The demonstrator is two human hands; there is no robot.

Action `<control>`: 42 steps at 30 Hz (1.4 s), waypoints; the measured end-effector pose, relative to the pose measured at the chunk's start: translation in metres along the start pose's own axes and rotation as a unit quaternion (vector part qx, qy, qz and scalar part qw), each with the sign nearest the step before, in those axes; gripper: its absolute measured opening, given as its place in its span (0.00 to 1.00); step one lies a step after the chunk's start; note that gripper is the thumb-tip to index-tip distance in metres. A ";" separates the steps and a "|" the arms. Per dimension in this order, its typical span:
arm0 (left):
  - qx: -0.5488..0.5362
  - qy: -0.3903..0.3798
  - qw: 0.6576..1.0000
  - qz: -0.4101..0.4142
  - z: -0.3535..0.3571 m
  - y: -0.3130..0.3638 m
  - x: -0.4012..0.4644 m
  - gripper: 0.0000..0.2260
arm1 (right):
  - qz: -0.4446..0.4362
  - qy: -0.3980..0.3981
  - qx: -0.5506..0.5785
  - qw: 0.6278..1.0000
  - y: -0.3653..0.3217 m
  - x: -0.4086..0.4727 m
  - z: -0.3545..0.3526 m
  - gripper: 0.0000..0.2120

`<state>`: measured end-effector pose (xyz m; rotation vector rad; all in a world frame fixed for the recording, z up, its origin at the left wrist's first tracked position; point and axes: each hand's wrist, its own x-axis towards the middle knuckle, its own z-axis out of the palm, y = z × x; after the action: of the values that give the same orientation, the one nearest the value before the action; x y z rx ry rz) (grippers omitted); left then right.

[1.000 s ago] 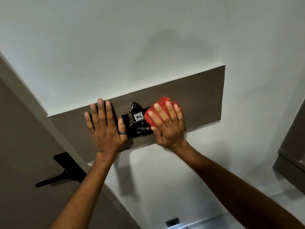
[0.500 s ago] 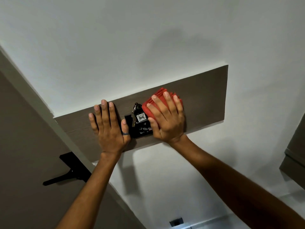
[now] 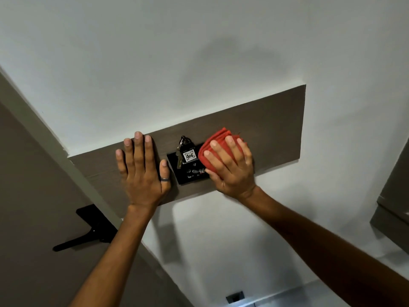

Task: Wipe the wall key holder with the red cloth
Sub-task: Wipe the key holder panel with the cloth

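Note:
The black key holder (image 3: 192, 175) is fixed on a brown wooden wall panel (image 3: 274, 120). A bunch of keys with a white tag reading 406 (image 3: 190, 155) hangs on it. My right hand (image 3: 232, 167) presses the folded red cloth (image 3: 218, 140) flat against the holder's right edge and the panel. The cloth hides the right part of the holder. My left hand (image 3: 142, 171) lies flat on the panel just left of the holder, fingers spread, a dark ring on the thumb.
A brown door (image 3: 28, 218) with a black lever handle (image 3: 86, 231) is at the left, its frame running diagonally. White wall surrounds the panel. A brown cabinet edge (image 3: 391, 209) shows at the right. A small dark outlet (image 3: 235, 296) sits low on the wall.
My right hand slid the red cloth left over the holder's right side, then back a little to the right. My left hand stayed flat on the panel.

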<state>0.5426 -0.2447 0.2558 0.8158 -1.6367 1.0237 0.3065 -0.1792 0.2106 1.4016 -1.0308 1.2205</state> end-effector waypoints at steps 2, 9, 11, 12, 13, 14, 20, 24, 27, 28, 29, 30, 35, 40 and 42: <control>0.013 0.002 1.000 0.004 0.001 -0.001 0.000 0.28 | -0.038 -0.001 -0.021 0.999 0.012 -0.002 -0.004 0.18; 0.014 -0.005 1.000 0.014 -0.003 -0.008 0.000 0.28 | 0.264 0.094 0.091 0.956 -0.063 0.002 0.003 0.19; 0.001 -0.013 1.000 0.011 -0.002 -0.009 -0.001 0.28 | 0.105 0.035 0.059 0.992 -0.081 -0.007 0.013 0.20; 0.001 -0.017 1.000 0.011 -0.002 -0.010 -0.002 0.28 | 0.050 0.023 0.029 0.998 -0.080 -0.009 0.019 0.20; -0.001 -0.018 1.000 0.009 -0.003 -0.010 -0.003 0.28 | 0.032 0.029 0.001 0.999 -0.079 -0.011 0.025 0.20; 0.001 -0.015 1.000 0.007 -0.003 -0.009 0.000 0.28 | 0.049 0.050 -0.011 0.998 -0.077 -0.008 0.032 0.20; -0.014 -0.015 1.000 -0.006 -0.005 -0.007 0.002 0.28 | 0.093 0.088 -0.022 0.992 -0.084 -0.013 0.047 0.19; -0.013 -0.021 1.000 -0.008 -0.004 -0.007 0.000 0.28 | 0.204 0.106 -0.020 0.973 -0.099 -0.010 0.049 0.19; -0.021 -0.016 1.000 -0.004 -0.005 -0.006 -0.002 0.28 | 0.130 0.084 -0.035 0.987 -0.106 -0.011 0.049 0.18; -0.020 -0.016 1.000 -0.001 -0.003 -0.006 -0.003 0.28 | 0.081 0.071 -0.037 0.993 -0.093 -0.013 0.047 0.18; -0.016 -0.018 1.000 -0.001 -0.002 -0.007 -0.004 0.28 | 0.069 0.071 -0.029 0.995 -0.085 -0.014 0.046 0.18; -0.014 -0.020 1.000 -0.004 -0.001 -0.008 -0.003 0.28 | 0.099 0.078 -0.019 0.992 -0.083 -0.014 0.046 0.19; -0.024 -0.020 1.000 -0.002 -0.004 -0.008 -0.004 0.28 | 0.082 0.082 -0.033 0.993 -0.093 -0.019 0.048 0.19; -0.016 -0.018 1.000 -0.004 -0.003 -0.007 -0.001 0.28 | 0.247 0.113 0.003 0.962 -0.083 -0.013 0.044 0.21; -0.023 -0.018 1.000 0.002 -0.005 -0.007 -0.002 0.28 | 0.185 0.092 0.000 0.978 -0.091 -0.015 0.044 0.21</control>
<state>0.5511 -0.2428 0.2565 0.8046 -1.6870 0.9745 0.4006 -0.2078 0.1829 1.0988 -1.1937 1.5874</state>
